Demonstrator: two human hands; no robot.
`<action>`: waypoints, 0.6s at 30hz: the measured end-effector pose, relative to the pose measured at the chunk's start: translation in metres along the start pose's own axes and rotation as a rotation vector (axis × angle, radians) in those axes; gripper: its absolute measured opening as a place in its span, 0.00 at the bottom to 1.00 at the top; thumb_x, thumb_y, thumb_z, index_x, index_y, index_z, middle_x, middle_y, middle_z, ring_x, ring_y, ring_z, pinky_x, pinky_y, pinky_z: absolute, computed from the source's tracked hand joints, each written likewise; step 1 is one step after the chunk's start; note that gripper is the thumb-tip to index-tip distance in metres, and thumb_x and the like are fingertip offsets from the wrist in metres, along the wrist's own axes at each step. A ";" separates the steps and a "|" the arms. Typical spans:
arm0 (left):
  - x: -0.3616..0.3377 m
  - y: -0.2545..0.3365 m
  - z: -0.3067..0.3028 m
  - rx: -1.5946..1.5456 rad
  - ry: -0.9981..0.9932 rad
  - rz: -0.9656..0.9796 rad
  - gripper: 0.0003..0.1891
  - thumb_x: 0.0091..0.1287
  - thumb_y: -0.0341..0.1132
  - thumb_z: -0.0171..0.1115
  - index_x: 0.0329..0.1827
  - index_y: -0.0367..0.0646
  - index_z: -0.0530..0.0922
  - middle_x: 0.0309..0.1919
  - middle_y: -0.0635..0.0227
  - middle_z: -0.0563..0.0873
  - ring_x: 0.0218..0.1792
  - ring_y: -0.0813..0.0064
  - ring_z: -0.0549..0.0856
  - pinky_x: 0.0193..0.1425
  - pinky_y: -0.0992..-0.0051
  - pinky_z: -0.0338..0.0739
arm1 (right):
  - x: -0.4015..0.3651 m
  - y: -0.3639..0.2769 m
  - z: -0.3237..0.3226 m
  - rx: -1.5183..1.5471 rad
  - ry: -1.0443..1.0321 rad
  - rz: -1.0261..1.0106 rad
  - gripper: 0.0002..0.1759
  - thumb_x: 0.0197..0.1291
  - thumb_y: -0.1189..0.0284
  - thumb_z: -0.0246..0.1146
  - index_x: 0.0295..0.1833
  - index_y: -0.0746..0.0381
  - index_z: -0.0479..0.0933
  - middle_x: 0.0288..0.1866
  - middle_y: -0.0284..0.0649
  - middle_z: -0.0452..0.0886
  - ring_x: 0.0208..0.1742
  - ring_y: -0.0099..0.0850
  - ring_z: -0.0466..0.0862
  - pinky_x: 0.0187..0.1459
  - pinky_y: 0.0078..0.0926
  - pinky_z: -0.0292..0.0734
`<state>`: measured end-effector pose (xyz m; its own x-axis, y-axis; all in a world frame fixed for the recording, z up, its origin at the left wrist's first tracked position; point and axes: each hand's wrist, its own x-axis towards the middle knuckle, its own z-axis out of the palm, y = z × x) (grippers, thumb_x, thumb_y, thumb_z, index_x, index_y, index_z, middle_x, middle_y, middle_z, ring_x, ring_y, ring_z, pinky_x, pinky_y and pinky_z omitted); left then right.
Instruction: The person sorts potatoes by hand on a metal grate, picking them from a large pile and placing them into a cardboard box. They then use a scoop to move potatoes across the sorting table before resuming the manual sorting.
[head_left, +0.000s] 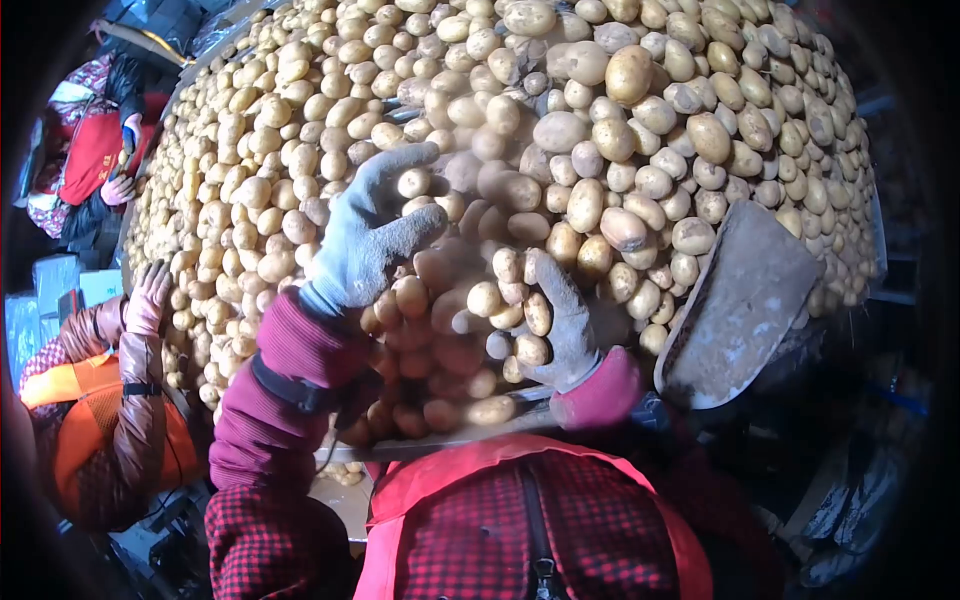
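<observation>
A broad heap of potatoes (590, 205) lies in front of me. My left hand (370, 235), in a dusty grey-blue glove, is over the near middle of the heap with its fingers apart. A small potato (413, 182) shows between two of its fingers, and I cannot make out whether they touch it. My right hand (568, 335), in a grey glove, curls around several small potatoes (510, 290) just right of the middle. The potatoes between my hands are blurred, and the right hand's lower fingers are partly hidden by the potatoes.
A worn metal scoop-like plate (740, 305) leans on the heap at right. The table's near edge (440, 442) runs before my red apron. At left, a person in an orange vest (85, 400) rests a hand on the potatoes; another person in red (95, 155) stands farther up.
</observation>
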<state>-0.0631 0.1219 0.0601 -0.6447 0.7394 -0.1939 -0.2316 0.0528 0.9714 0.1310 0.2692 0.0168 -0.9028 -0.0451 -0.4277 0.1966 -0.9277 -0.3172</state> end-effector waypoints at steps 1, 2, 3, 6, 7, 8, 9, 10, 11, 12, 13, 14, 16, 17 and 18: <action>-0.009 0.000 0.005 -0.059 0.018 0.004 0.30 0.72 0.29 0.69 0.77 0.44 0.71 0.57 0.62 0.86 0.53 0.73 0.86 0.57 0.73 0.84 | 0.003 0.002 -0.003 0.017 -0.008 0.013 0.26 0.78 0.45 0.57 0.64 0.54 0.76 0.48 0.33 0.83 0.44 0.29 0.85 0.37 0.29 0.83; -0.018 0.001 0.009 -0.116 0.041 0.013 0.29 0.73 0.28 0.69 0.76 0.43 0.72 0.56 0.62 0.86 0.51 0.74 0.87 0.55 0.74 0.84 | 0.002 0.002 -0.003 0.034 -0.054 0.006 0.23 0.79 0.45 0.56 0.57 0.54 0.75 0.47 0.35 0.83 0.47 0.31 0.86 0.38 0.28 0.83; -0.028 -0.004 0.012 -0.166 0.069 0.037 0.29 0.73 0.29 0.68 0.77 0.43 0.71 0.57 0.61 0.86 0.49 0.74 0.87 0.53 0.75 0.83 | 0.003 0.003 -0.004 0.073 -0.141 -0.012 0.22 0.79 0.46 0.55 0.56 0.54 0.75 0.47 0.35 0.83 0.48 0.32 0.86 0.38 0.28 0.83; -0.069 -0.014 0.017 -0.408 0.149 0.015 0.31 0.72 0.33 0.69 0.78 0.45 0.70 0.58 0.60 0.86 0.49 0.75 0.88 0.50 0.75 0.83 | 0.000 0.008 0.006 0.157 -0.186 0.002 0.24 0.80 0.47 0.53 0.63 0.56 0.72 0.53 0.39 0.83 0.51 0.38 0.86 0.37 0.29 0.83; -0.084 -0.020 0.013 -0.341 0.158 0.020 0.33 0.72 0.38 0.69 0.79 0.46 0.68 0.58 0.60 0.87 0.48 0.73 0.88 0.48 0.75 0.83 | -0.002 0.009 0.013 0.155 -0.155 0.009 0.28 0.80 0.47 0.53 0.69 0.56 0.71 0.57 0.41 0.83 0.51 0.40 0.87 0.34 0.28 0.84; -0.098 -0.025 0.016 -0.373 0.227 0.008 0.35 0.72 0.41 0.68 0.80 0.46 0.66 0.57 0.59 0.87 0.47 0.71 0.89 0.47 0.74 0.82 | -0.006 0.010 0.022 0.110 -0.067 -0.002 0.32 0.81 0.47 0.51 0.77 0.57 0.68 0.62 0.42 0.83 0.51 0.40 0.89 0.30 0.26 0.84; -0.111 -0.028 0.016 -0.385 0.253 0.011 0.35 0.72 0.40 0.68 0.81 0.45 0.66 0.57 0.59 0.87 0.47 0.71 0.89 0.46 0.74 0.82 | -0.011 0.008 0.026 0.105 -0.070 0.032 0.31 0.80 0.46 0.55 0.76 0.56 0.70 0.58 0.41 0.84 0.55 0.43 0.86 0.43 0.34 0.87; -0.123 -0.031 0.018 -0.403 0.276 0.018 0.36 0.72 0.39 0.68 0.81 0.45 0.65 0.58 0.58 0.87 0.46 0.70 0.89 0.46 0.74 0.82 | -0.012 0.010 0.024 0.096 -0.109 0.042 0.31 0.80 0.46 0.56 0.75 0.56 0.70 0.59 0.41 0.84 0.55 0.42 0.87 0.43 0.34 0.88; -0.134 -0.035 0.026 -0.431 0.360 0.051 0.35 0.72 0.37 0.66 0.81 0.43 0.65 0.55 0.59 0.87 0.45 0.70 0.89 0.45 0.74 0.82 | -0.011 0.013 0.018 0.080 -0.147 0.052 0.31 0.80 0.46 0.56 0.75 0.56 0.70 0.59 0.41 0.84 0.55 0.41 0.87 0.43 0.34 0.88; -0.146 -0.034 0.031 -0.467 0.403 0.039 0.34 0.72 0.35 0.65 0.80 0.43 0.65 0.50 0.60 0.87 0.43 0.70 0.89 0.44 0.73 0.82 | -0.010 0.017 0.013 0.061 -0.186 0.065 0.31 0.80 0.47 0.56 0.75 0.55 0.71 0.60 0.41 0.85 0.55 0.40 0.87 0.43 0.34 0.89; -0.158 -0.039 0.036 -0.405 0.444 0.058 0.33 0.72 0.34 0.64 0.80 0.42 0.65 0.49 0.61 0.86 0.42 0.70 0.88 0.44 0.73 0.82 | -0.011 0.023 0.009 0.071 -0.168 0.086 0.31 0.79 0.45 0.56 0.75 0.55 0.72 0.63 0.42 0.85 0.52 0.38 0.89 0.41 0.33 0.89; -0.171 -0.046 0.041 -0.341 0.489 0.075 0.33 0.72 0.33 0.63 0.80 0.41 0.65 0.47 0.62 0.86 0.41 0.70 0.88 0.43 0.73 0.81 | -0.012 0.026 0.005 0.085 -0.215 0.133 0.31 0.79 0.45 0.56 0.74 0.55 0.72 0.63 0.42 0.85 0.52 0.38 0.89 0.42 0.33 0.89; -0.191 -0.048 0.056 -0.489 0.600 0.086 0.32 0.71 0.32 0.63 0.78 0.39 0.67 0.46 0.60 0.86 0.37 0.71 0.85 0.41 0.72 0.80 | -0.012 0.030 0.003 0.115 -0.318 0.240 0.32 0.78 0.45 0.57 0.74 0.56 0.73 0.63 0.43 0.85 0.53 0.40 0.89 0.43 0.35 0.90; -0.203 -0.055 0.060 -0.510 0.606 0.075 0.33 0.70 0.33 0.64 0.79 0.41 0.67 0.47 0.60 0.86 0.37 0.71 0.85 0.42 0.72 0.81 | -0.014 0.030 -0.006 -0.059 -0.235 0.260 0.33 0.77 0.43 0.56 0.73 0.55 0.73 0.63 0.43 0.86 0.53 0.41 0.90 0.46 0.38 0.91; -0.217 -0.061 0.062 -0.530 0.624 0.069 0.34 0.70 0.33 0.65 0.79 0.42 0.67 0.48 0.60 0.86 0.37 0.70 0.86 0.43 0.71 0.81 | -0.015 0.037 0.002 0.006 -0.245 0.256 0.33 0.77 0.42 0.56 0.73 0.54 0.74 0.63 0.43 0.86 0.54 0.43 0.90 0.46 0.39 0.91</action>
<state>0.1358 -0.0002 0.0512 -0.9204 0.2117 -0.3286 -0.3892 -0.4185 0.8206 0.1513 0.2351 0.0130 -0.8898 -0.3632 -0.2764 0.4266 -0.8771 -0.2209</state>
